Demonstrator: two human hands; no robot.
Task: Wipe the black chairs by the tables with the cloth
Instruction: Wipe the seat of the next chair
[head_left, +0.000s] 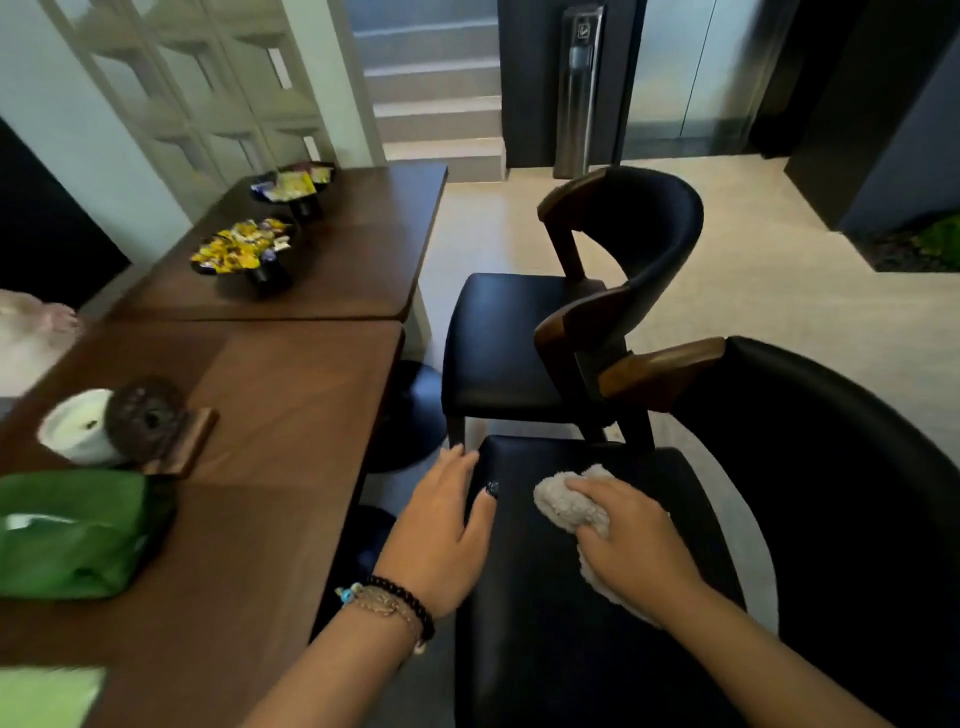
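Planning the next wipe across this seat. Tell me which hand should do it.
Right. The right hand already presses the cloth on the near chair's seat; the left hand only rests on the seat's left edge, steadying it.

Both forearms are bare, with no sleeves in view. The left wrist wears three bracelets (387, 605) stacked together: a string of round black beads at its 12 o'clock side, a thin brownish braided band beside it, and a light blue bead charm at 9 o'clock. The left thumbnail (491, 488) carries dark glittery polish.
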